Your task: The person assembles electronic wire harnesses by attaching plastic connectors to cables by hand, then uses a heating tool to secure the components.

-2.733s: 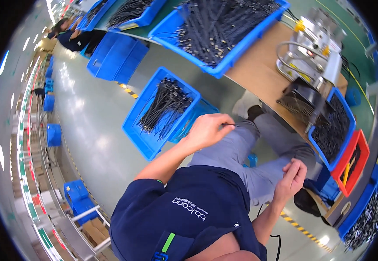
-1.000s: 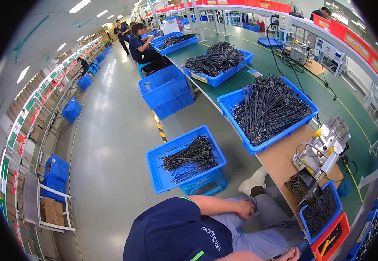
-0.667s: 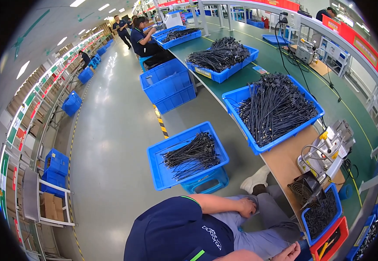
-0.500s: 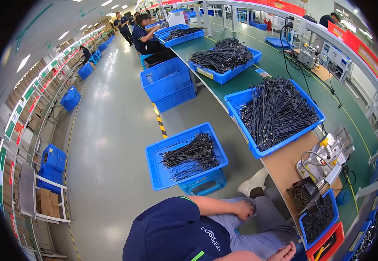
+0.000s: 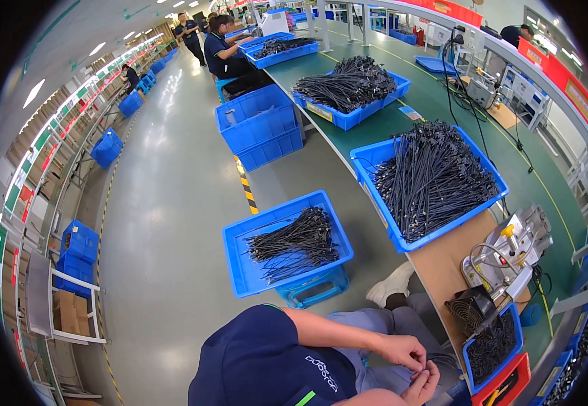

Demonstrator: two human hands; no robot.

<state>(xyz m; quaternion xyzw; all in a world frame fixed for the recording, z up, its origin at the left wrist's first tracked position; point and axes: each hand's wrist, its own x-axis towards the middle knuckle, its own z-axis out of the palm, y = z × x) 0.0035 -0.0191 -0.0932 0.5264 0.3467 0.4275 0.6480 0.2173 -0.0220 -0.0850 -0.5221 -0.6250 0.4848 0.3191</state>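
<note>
My left hand (image 5: 403,351) and my right hand (image 5: 422,386) meet above my lap, fingertips close together. The fingers of both are pinched, and whatever lies between them is too small to make out. Nearest to them is a small blue bin (image 5: 494,346) of short black parts at the bench edge. To the left, a blue tray (image 5: 241,265) on a blue stool holds a bundle of black cables (image 5: 295,243). On the bench, a larger blue tray (image 5: 412,245) is heaped with black cables (image 5: 436,179).
A small metal bench machine (image 5: 510,250) stands right, beside a black fan (image 5: 471,308). A red bin (image 5: 510,387) with tools sits below. Another cable tray (image 5: 351,120) lies farther along the bench. Stacked blue crates (image 5: 260,128) stand by its leg. A co-worker (image 5: 223,51) sits beyond.
My left hand has lifted off my thigh and moved right and down to meet my right hand. The right hand has shifted slightly left and up.
</note>
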